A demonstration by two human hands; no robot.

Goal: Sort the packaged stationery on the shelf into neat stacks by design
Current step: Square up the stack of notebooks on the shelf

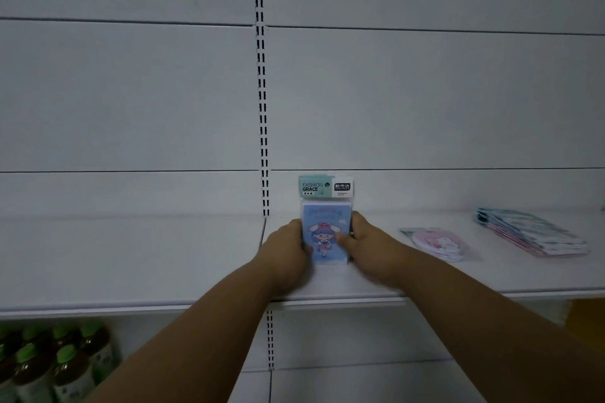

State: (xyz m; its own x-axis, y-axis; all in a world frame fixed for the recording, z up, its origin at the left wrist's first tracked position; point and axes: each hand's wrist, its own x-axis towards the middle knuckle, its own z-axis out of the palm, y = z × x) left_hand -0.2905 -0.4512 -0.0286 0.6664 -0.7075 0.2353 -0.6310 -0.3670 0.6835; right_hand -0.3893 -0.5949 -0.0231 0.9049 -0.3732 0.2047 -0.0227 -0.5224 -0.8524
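A blue stationery pack (325, 232) with a cartoon girl and a green "FASHION GRACE" header card rests on the white shelf (196, 258), near the middle. It looks like the top of a small stack. My left hand (286, 250) grips its left edge and my right hand (365, 240) grips its right edge, thumb on the front. To the right lies a pink round-design pack (437, 244), flat on the shelf. Further right sits a stack of several teal and pink packs (530, 234).
The shelf's front lip (131, 309) runs across below my forearms. A slotted upright (262, 91) divides the white back panels. On the lower shelf at the bottom left stand several green-capped bottles (49, 363). Something yellow (586, 317) shows at the right edge.
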